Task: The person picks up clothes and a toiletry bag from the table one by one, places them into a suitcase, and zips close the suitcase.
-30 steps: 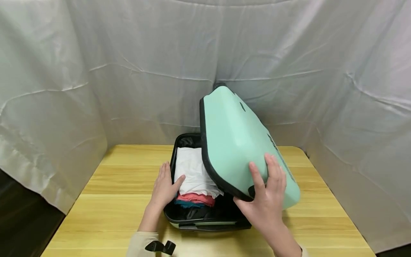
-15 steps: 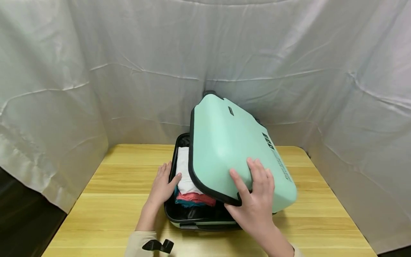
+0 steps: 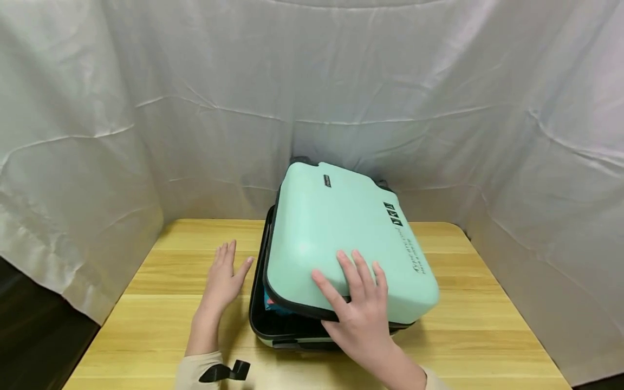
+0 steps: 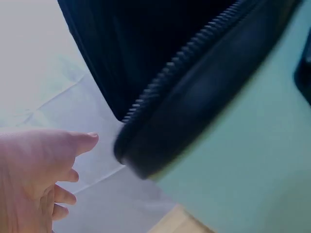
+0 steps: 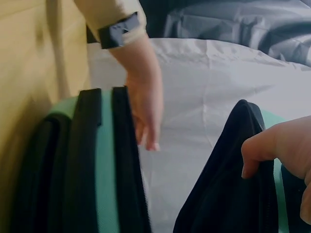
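A mint-green suitcase (image 3: 336, 233) with a black zipped rim lies on the table, its lid tilted down over the base (image 3: 273, 325) with a gap along the left and front. A bit of blue and red cloth (image 3: 275, 306) shows in that gap. My right hand (image 3: 363, 309) grips the lid's front edge, fingers spread on top; in the right wrist view the thumb (image 5: 257, 150) hooks over the rim. My left hand (image 3: 221, 281) is held apart from the suitcase at its left, fingers straight and thumb out. The left wrist view shows zipper teeth (image 4: 170, 68) along the base.
The wooden table (image 3: 161, 314) extends on both sides of the suitcase. Pale grey cloth (image 3: 219, 108) hangs behind and at the sides. A black strap (image 3: 224, 372) is on my left sleeve. Small wheels (image 3: 302, 160) stick out at the suitcase's far end.
My right hand has swung the lid left and down, covering the white and red folded clothes that showed before. My left hand has left the base's left edge and moved outward.
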{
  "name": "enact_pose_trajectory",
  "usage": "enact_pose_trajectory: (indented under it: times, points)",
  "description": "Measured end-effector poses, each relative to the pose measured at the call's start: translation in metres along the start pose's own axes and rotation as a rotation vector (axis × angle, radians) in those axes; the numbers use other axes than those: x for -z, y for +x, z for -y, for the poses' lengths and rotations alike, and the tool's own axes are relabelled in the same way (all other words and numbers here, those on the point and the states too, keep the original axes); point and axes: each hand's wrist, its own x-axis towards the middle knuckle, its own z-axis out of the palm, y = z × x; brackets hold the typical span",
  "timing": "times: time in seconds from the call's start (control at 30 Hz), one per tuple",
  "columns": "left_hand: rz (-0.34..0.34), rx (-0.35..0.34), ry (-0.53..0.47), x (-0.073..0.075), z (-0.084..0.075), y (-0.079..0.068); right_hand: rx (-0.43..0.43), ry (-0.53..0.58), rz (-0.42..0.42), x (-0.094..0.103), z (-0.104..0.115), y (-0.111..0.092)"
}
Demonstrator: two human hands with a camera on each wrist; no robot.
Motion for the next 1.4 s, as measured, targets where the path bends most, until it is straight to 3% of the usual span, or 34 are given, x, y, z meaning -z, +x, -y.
enact_pose_trajectory:
  times: [0.27,0.47,0.73,0.93,1.07,1.2,1.4]
  points:
    - [-0.034,-0.033,-0.004,0.012,-0.008,-0.007,0.047,-0.033,0.070,-0.013,0.015,-0.010]
    - [-0.073,-0.102,-0.033,0.020,-0.022,-0.014,0.032,-0.043,0.120,-0.016,0.018,-0.013]
    - [-0.157,-0.232,-0.071,0.025,-0.053,-0.027,0.044,-0.046,0.075,-0.019,0.018,-0.018]
    - [-0.170,-0.304,-0.157,0.025,-0.074,-0.034,0.044,-0.030,0.054,-0.020,0.018,-0.018]
    - [-0.179,-0.400,-0.194,0.021,-0.083,-0.040,0.070,-0.064,0.005,-0.024,0.023,-0.017]
    - [-0.167,-0.486,-0.176,0.015,-0.092,-0.044,0.099,-0.111,-0.047,-0.027,0.027,-0.016]
    - [-0.112,-0.523,-0.168,0.009,-0.098,-0.046,0.102,-0.117,-0.046,-0.028,0.029,-0.019]
